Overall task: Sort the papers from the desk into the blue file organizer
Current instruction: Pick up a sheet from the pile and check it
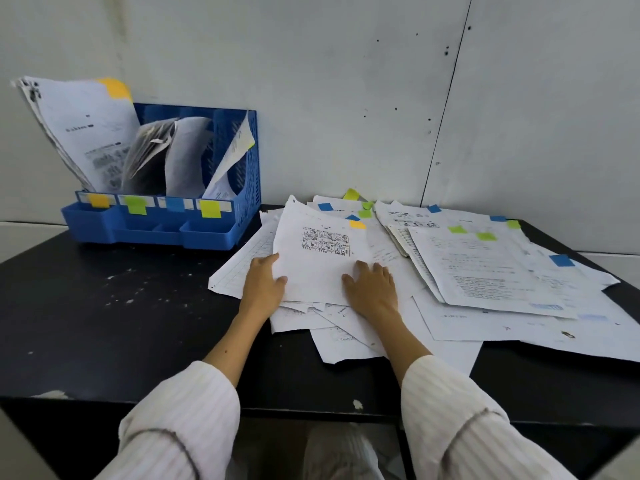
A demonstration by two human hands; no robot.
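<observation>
The blue file organizer stands at the desk's back left, with four slots labelled by orange, green, blue and yellow sticky notes; papers lean in each slot. A loose pile of papers with coloured sticky tabs covers the right half of the black desk. On top near me lies a sheet with a comic grid. My left hand lies at that sheet's left edge, fingers straight, thumb on the sheet. My right hand rests flat on its lower right part.
The black desk has scuffed white marks on its left half. A grey wall runs right behind the organizer and the pile. Some sheets overhang toward the desk's front edge. My white striped sleeves fill the bottom of the view.
</observation>
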